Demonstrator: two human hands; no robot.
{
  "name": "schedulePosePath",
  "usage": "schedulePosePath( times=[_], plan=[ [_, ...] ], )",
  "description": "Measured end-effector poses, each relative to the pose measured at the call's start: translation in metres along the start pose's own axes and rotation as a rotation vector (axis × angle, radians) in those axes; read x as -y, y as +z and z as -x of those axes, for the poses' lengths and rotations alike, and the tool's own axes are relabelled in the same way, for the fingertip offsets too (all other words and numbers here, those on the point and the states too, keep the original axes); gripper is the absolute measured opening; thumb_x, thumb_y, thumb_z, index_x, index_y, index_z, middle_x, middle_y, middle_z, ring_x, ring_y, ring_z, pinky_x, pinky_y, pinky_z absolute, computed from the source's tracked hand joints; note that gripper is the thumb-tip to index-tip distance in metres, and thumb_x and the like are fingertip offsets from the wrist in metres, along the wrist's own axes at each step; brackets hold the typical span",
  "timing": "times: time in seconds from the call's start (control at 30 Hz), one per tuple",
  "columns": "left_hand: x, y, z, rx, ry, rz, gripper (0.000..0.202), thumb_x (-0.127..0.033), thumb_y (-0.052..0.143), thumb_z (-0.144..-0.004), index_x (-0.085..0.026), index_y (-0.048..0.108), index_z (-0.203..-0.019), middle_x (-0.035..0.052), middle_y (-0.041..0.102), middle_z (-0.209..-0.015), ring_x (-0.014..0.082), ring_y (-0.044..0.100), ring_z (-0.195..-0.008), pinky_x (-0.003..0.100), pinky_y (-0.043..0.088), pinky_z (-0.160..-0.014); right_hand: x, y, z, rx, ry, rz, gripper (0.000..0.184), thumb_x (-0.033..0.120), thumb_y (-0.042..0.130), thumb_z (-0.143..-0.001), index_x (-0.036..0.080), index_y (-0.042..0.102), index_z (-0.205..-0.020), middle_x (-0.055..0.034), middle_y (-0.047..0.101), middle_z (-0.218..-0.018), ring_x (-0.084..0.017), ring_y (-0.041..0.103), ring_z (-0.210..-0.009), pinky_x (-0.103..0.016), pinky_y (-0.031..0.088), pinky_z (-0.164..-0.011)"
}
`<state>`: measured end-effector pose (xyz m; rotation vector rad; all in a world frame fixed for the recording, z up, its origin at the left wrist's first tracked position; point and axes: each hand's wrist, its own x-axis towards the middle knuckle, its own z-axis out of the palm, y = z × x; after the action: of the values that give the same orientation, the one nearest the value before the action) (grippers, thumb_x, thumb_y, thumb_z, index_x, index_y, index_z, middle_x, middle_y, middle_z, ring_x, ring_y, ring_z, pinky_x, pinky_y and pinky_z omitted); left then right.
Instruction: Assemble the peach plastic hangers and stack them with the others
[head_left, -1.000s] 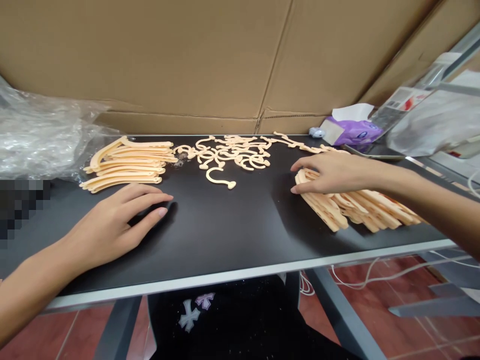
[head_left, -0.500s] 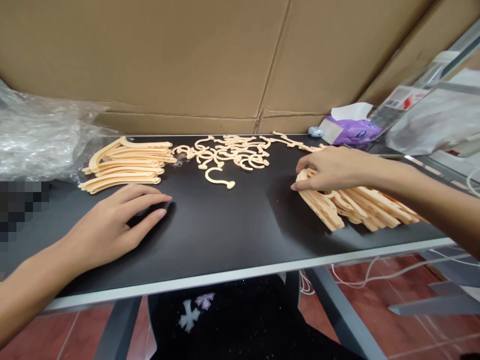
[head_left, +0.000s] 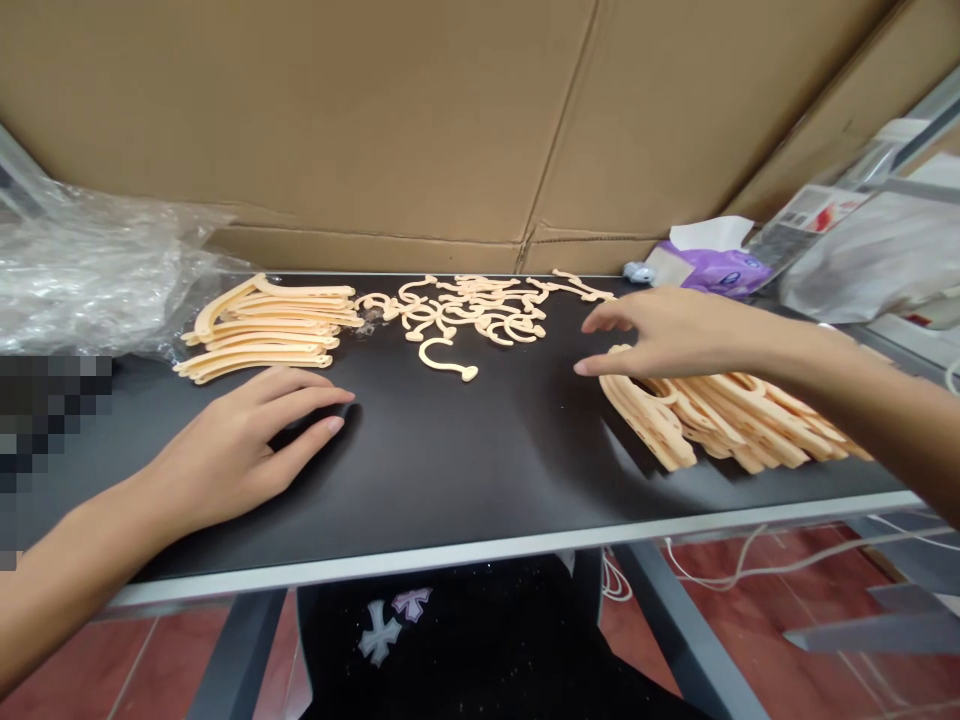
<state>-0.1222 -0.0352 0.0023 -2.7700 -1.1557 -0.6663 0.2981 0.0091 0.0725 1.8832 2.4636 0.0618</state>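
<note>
My left hand [head_left: 255, 440] rests on the black tabletop with thumb and fingers apart, holding nothing. Just beyond it lies a stack of cream plastic hanger arms [head_left: 277, 325]. My right hand [head_left: 660, 330] hovers over the near-left end of another pile of cream hanger pieces [head_left: 720, 420], its thumb and fingers spread with nothing between them. A single cream hanger hook [head_left: 450, 370] lies by itself mid-table. Behind it is a loose heap of similar hooks [head_left: 480, 305], a few of them trailing to the right.
Crumpled clear plastic wrap [head_left: 112, 270] sits at the left. A purple tissue pack [head_left: 716, 268] and clear plastic bags [head_left: 862, 240] are at the back right. Tall cardboard [head_left: 375, 130] stands behind the table. White cables [head_left: 720, 575] hang below the front edge [head_left: 487, 545].
My right hand has lifted off the right-hand pile and shifted slightly left, its thumb and fingers opening wider. My left hand stays in place on the table. The view has shifted slightly.
</note>
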Motion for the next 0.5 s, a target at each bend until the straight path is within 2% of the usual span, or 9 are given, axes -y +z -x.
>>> schedulePosePath(
  times=[0.1, 0.2, 0.3, 0.4, 0.5],
  plan=[
    [0.000, 0.000, 0.000, 0.002, -0.006, -0.001, 0.029, -0.035, 0.053, -0.100, -0.025, 0.066, -0.124, 0.0057, 0.068, -0.120, 0.0224, 0.065, -0.111, 0.036, 0.051, -0.101, 0.035, -0.005, -0.001, -0.050, -0.027, 0.032, 0.052, 0.056, 0.058, -0.085, 0.019, 0.071, -0.120, -0.0123, 0.074, -0.117, -0.033, 0.068, -0.103, -0.044, 0.050, -0.087],
    [-0.001, -0.001, -0.001, 0.015, -0.013, 0.004, 0.029, -0.035, 0.051, -0.101, -0.024, 0.067, -0.123, 0.0066, 0.068, -0.120, 0.0225, 0.064, -0.112, 0.035, 0.051, -0.100, 0.083, -0.004, -0.002, -0.091, -0.171, 0.023, 0.045, 0.051, 0.054, -0.091, 0.020, 0.071, -0.118, -0.0113, 0.075, -0.115, -0.032, 0.068, -0.104, -0.042, 0.049, -0.086],
    [-0.003, -0.002, -0.001, 0.021, -0.015, 0.010, 0.030, -0.035, 0.051, -0.101, -0.021, 0.068, -0.122, 0.0079, 0.068, -0.119, 0.0228, 0.064, -0.112, 0.036, 0.050, -0.101, 0.124, 0.007, -0.005, -0.104, -0.280, -0.005, 0.039, 0.045, 0.051, -0.095, 0.017, 0.073, -0.110, -0.0123, 0.074, -0.111, -0.029, 0.068, -0.100, -0.040, 0.048, -0.083],
    [-0.004, -0.002, -0.001, 0.024, -0.021, 0.014, 0.031, -0.035, 0.051, -0.101, -0.020, 0.068, -0.121, 0.0085, 0.068, -0.119, 0.0232, 0.064, -0.113, 0.037, 0.050, -0.102, 0.146, 0.022, -0.010, -0.156, -0.342, 0.030, 0.034, 0.035, 0.049, -0.098, 0.013, 0.073, -0.103, -0.0142, 0.074, -0.105, -0.029, 0.066, -0.101, -0.039, 0.045, -0.085],
    [-0.005, -0.001, -0.001, 0.024, -0.017, 0.024, 0.030, -0.035, 0.051, -0.101, -0.019, 0.070, -0.118, 0.0082, 0.069, -0.118, 0.0231, 0.064, -0.113, 0.037, 0.051, -0.102, 0.150, 0.034, -0.011, -0.207, -0.352, -0.002, 0.030, 0.023, 0.045, -0.099, 0.012, 0.072, -0.103, -0.0130, 0.073, -0.104, -0.026, 0.065, -0.099, -0.038, 0.043, -0.084]
  ],
)
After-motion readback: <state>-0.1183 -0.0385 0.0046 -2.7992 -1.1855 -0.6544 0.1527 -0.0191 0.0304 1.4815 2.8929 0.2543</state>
